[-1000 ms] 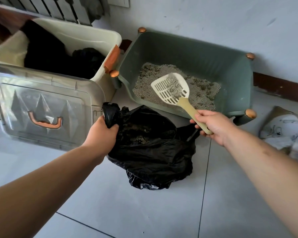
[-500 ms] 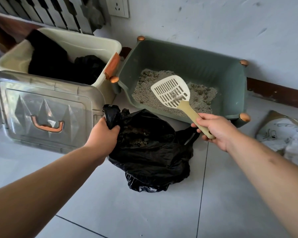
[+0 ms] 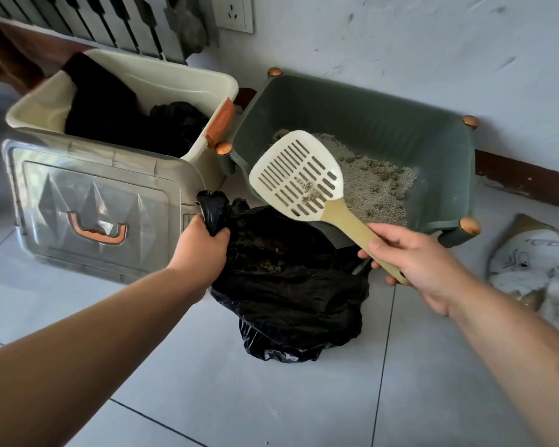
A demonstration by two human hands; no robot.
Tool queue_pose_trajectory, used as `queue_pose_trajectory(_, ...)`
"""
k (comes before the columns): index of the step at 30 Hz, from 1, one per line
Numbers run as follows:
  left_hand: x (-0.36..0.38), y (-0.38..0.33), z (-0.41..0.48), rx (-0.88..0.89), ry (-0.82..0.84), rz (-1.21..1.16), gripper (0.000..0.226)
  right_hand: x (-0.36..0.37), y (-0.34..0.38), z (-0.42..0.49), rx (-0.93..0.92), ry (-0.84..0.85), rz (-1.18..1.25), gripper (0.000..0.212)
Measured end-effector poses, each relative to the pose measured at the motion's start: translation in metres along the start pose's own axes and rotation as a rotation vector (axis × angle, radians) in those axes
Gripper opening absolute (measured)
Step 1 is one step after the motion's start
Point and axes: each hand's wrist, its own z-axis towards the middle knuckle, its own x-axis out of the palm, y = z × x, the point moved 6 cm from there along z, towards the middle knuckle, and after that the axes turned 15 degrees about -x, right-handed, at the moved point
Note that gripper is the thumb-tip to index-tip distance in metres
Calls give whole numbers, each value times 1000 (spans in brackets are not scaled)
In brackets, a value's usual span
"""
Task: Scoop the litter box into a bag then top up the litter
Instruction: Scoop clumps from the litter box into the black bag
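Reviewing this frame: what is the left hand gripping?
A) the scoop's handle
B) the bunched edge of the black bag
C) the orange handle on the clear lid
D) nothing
B: the left hand grips the gathered edge of the black bag, while the right hand holds the scoop.

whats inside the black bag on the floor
In the open mouth of the black bag, which the left hand holds by its rim, a few small brownish litter clumps show. Anything deeper is hidden by the folds of dark plastic.
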Motion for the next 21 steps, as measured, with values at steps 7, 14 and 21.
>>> queue_pose_trajectory(7, -5, 2, 0, -4, -52, 28, 17, 5, 2, -12, -253, 63, -297, 43)
queue_pose_trajectory(14, -7, 10, -1, -31, -29, 15, 18, 4, 4, -14, -350, -21, -437, 42)
queue_pose_trajectory(21, -7, 10, -1, -28, -22, 32, 17, -6, 2, 13, -158, -103, -337, 30)
